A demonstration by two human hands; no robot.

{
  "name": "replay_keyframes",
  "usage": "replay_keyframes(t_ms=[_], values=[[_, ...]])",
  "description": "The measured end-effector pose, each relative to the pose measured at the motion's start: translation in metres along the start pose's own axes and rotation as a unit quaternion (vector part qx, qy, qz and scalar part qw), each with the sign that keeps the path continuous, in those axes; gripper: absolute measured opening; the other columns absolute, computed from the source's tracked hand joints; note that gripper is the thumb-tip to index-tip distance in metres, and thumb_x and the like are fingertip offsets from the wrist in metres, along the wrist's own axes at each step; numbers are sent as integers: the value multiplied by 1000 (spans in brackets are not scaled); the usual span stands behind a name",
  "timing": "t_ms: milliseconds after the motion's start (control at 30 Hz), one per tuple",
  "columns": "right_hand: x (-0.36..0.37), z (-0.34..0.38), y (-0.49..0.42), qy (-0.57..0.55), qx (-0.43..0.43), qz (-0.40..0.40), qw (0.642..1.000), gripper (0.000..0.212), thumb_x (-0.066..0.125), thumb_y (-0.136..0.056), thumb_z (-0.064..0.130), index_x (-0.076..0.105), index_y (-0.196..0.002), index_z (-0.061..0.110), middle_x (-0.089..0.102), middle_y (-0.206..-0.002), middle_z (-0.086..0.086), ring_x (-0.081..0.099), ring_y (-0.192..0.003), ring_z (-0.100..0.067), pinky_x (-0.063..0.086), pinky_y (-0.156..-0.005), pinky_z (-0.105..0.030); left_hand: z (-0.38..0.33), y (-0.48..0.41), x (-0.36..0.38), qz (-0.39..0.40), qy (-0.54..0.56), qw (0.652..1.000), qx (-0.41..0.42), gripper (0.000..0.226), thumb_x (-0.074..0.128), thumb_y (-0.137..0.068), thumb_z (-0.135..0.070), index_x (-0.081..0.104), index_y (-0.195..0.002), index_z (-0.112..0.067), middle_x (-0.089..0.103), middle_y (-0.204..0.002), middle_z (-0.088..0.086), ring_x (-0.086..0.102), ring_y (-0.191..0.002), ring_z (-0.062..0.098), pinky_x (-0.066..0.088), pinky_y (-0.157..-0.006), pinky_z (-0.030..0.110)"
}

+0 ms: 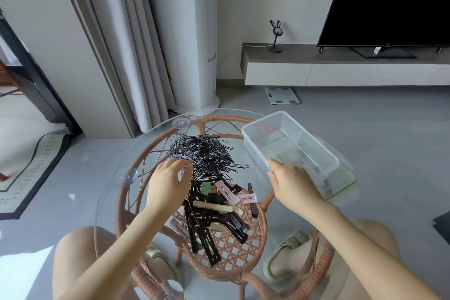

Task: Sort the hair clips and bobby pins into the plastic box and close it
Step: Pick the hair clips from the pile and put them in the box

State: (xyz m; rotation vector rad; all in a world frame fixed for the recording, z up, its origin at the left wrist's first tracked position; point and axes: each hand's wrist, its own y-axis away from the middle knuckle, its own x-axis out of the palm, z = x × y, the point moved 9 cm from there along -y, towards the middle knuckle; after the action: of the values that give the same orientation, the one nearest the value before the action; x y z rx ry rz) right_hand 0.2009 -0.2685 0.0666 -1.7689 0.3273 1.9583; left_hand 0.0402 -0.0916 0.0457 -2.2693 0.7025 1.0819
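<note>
On the glass table [109, 202] the bobby pins [207, 153] lie at the far middle with the hair clips [214, 212] heaped just nearer, the left hand [170, 178] pinching at the pins' left edge, and to the right the plastic box [292, 151] sits over its lid [341, 185], the right hand [292, 182] holding its near corner.

round glass table [110, 185] bears black bobby pins [207, 153], mixed hair clips [212, 214] and a green-rimmed lid [342, 184].

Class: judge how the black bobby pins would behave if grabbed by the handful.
The bobby pins lie thin and tangled, so a handful would probably shed strays. On the smooth glass table they likely slide when pushed.
</note>
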Motion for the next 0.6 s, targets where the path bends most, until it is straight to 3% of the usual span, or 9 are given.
replay_keyframes(t_ms=[67,200,267,333,367,433,500,600], values=[[-1,-2,-9,9,16,-25,1000,17,40,-94,14,52,-99,5,63,-78,-12,59,-68,-34,30,-55,-30,4,0,-4,-4,3,1000,-9,25,49,-92,-23,67,-106,-12,66,-116,7,56,-111,27,44,-93,37],[-13,-16,-11,6,70,-51,996,21,44,-92,20,57,-103,7,67,-88,-11,57,-75,-33,38,-60,-32,14,3,-14,-11,-4,1000,-20,23,52,-91,-25,67,-104,-14,66,-117,6,56,-109,28,44,-90,38],[-28,-4,-2,29,42,-105,993,29,56,-88,26,60,-108,6,68,-99,-11,60,-87,-32,48,-72,-36,17,7,-14,7,-15,999,-33,28,51,-90,-36,65,-107,-20,62,-119,4,52,-113,26,41,-93,38],[-47,19,15,-1,-5,-173,985,40,64,-82,33,61,-110,5,68,-104,-9,62,-93,-29,51,-76,-34,15,16,-10,59,-26,997,-32,50,47,-80,-61,59,-115,-28,56,-120,1,47,-116,23,40,-94,38],[-47,31,22,-32,-26,-151,988,48,63,-81,40,59,-116,8,65,-110,-6,61,-98,-24,49,-78,-30,11,21,-6,99,-35,994,-19,66,41,-70,-74,54,-120,-33,53,-118,0,46,-115,21,42,-94,37],[-16,47,31,-97,-22,13,995,71,53,-77,61,41,-134,21,50,-129,5,50,-113,-13,41,-89,-25,3,34,4,193,-89,977,14,92,32,-52,-90,38,-131,-43,46,-118,-2,44,-112,16,45,-92,32],[25,54,43,-67,-12,160,985,92,48,-66,76,19,-142,32,35,-139,5,40,-121,-16,41,-96,-32,-3,48,14,267,-160,949,47,100,36,-47,-91,22,-136,-50,40,-121,-3,39,-111,13,48,-90,30],[50,63,43,21,-37,192,981,101,53,-62,77,10,-143,33,30,-140,-5,33,-122,-26,41,-94,-41,-16,63,23,297,-201,929,92,97,59,-58,-75,13,-139,-50,33,-128,0,33,-115,16,49,-92,32]])
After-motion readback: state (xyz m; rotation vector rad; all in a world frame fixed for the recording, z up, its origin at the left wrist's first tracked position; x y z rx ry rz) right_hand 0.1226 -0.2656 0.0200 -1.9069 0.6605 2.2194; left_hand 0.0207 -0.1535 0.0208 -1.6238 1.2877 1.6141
